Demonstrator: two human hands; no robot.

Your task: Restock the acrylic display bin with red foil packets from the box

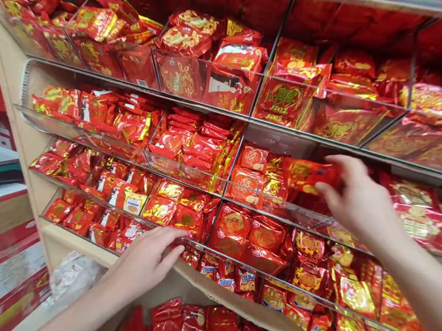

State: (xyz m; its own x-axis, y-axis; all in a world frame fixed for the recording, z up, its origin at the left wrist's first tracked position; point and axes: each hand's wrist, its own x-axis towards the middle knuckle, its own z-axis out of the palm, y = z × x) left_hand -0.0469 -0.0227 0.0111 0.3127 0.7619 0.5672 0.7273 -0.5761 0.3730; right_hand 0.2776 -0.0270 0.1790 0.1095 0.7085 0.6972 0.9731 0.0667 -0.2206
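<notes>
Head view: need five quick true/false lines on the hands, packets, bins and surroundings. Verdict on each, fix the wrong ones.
1. The right hand grips a red packet. True.
2. Both hands hold packets. False: no packet shows in the left hand, which is by the lower shelf edge.
3. The open carton at the bottom of the picture has red packets in it. True.
4. The bin fronts are opaque. False: the bin fronts are see-through, with packets showing behind them.
5. A clear plastic bag lies at picture right. False: the plastic bag is at picture left, below the shelves.
</notes>
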